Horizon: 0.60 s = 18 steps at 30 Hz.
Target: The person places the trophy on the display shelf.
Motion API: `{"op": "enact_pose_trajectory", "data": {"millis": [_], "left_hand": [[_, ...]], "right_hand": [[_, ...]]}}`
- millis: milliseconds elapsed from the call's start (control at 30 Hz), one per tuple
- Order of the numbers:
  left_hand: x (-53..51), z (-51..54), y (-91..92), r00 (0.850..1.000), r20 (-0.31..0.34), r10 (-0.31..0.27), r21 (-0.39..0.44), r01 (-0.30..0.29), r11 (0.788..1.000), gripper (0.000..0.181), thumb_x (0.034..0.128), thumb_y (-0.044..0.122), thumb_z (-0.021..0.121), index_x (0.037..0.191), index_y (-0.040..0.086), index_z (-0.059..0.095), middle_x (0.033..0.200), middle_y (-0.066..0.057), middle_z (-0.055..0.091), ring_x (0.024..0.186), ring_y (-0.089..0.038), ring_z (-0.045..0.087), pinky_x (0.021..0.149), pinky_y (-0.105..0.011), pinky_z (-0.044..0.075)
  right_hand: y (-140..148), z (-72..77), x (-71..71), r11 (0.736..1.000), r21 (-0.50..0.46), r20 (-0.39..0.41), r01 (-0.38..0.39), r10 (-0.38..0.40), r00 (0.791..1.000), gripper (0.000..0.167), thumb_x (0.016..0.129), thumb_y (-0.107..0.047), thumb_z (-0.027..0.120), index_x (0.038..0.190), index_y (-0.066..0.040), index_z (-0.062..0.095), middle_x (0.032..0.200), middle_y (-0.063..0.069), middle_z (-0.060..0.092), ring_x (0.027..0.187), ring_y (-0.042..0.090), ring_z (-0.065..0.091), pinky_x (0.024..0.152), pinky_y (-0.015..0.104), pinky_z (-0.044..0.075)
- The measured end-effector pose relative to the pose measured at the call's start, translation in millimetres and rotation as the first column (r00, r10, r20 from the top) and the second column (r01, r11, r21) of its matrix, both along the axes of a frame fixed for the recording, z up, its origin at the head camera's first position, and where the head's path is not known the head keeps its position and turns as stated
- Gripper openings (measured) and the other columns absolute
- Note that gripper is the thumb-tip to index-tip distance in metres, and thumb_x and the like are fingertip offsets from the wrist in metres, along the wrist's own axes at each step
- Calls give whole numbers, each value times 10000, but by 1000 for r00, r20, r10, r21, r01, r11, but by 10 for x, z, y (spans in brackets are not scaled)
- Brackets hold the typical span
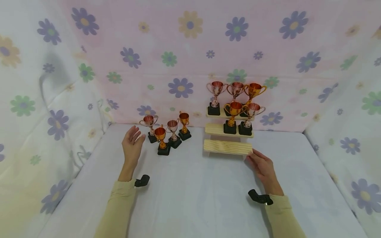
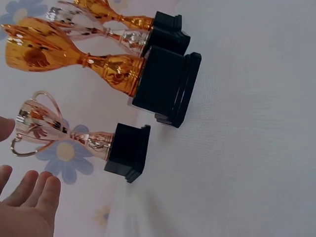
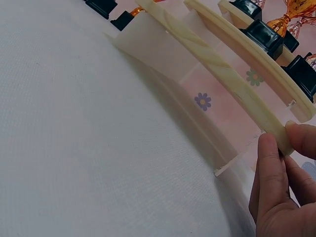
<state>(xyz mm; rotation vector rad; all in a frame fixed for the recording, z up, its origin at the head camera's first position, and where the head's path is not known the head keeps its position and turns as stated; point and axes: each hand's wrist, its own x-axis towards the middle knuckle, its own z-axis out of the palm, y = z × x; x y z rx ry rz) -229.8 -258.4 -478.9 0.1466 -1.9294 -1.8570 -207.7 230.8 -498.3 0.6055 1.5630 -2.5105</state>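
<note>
My right hand (image 1: 262, 165) pinches the right end of the lowest board of a small three-step wooden shelf (image 1: 227, 147), thumb above and fingers below in the right wrist view. My left hand (image 1: 132, 143) is raised beside a rose-gold trophy cup (image 1: 149, 121), its fingers loosely bent and apart from the cup. Close by stand a gold trophy (image 1: 160, 135), another rose-gold trophy (image 1: 172, 127) and a second gold trophy (image 1: 184, 119), all upright on black bases. In the left wrist view, the nearest rose-gold trophy (image 2: 89, 140) appears sideways beyond the fingertips.
On the shelf's top step are two rose-gold trophies (image 1: 215, 96) and a gold one (image 1: 254, 89). The middle step bears a gold trophy (image 1: 233, 114) and a rose-gold trophy (image 1: 252, 112). A white cloth (image 1: 190, 191) covers the table; flowered cloth (image 1: 154, 72) hangs behind and at the sides.
</note>
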Motion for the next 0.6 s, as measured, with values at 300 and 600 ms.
{"op": "enact_pose_trajectory", "data": {"millis": [300, 600], "left_hand": [[-107, 140, 84, 995, 0, -98, -1, 98, 995, 588, 1003, -3, 592, 1540, -37, 354, 1544, -245, 435, 1415, -412, 442, 1053, -161, 469], [-350, 44, 84, 997, -70, 18, 109, -10, 994, 661, 927, -30, 698, 1503, -62, 375, 1425, -265, 528, 1320, -410, 523, 970, -146, 523]], "right_hand": [[3, 8, 10, 1000, 15, 16, -4, 4, 1000, 648, 995, -73, 643, 1560, 3, 335, 983, -118, 699, 943, 21, 696, 943, 195, 557], [1, 4, -3, 1000, 18, 16, 4, -5, 1000, 634, 1002, -57, 624, 1558, 12, 329, 971, -127, 703, 932, 21, 696, 941, 192, 556]]}}
